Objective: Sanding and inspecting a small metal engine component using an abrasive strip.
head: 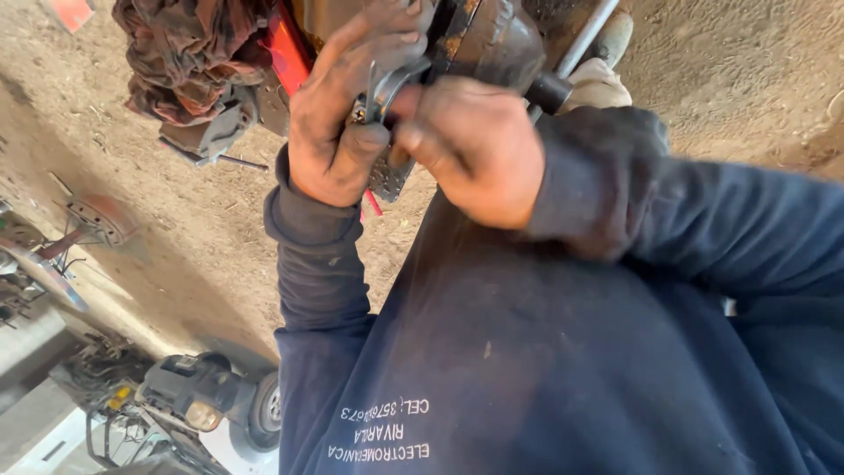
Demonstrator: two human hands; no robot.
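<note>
While both greasy hands, left hand (338,132) and right hand (475,145), pinch it, the metal fitting (382,92) (grey, grimy) looks small.

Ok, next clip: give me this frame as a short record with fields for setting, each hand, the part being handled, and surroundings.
Setting: outdoors over dirt ground, seen from a head camera looking down
Left hand: greasy, wrapped around a small metal fitting on the machine
Right hand: fingers pinched at the same fitting, touching the left hand
Part: dark, rusty machine housing with a red edge
Nearby: dirty rag draped on the machine; metal rod at upper right
Clothing: dark blue sleeves
</note>
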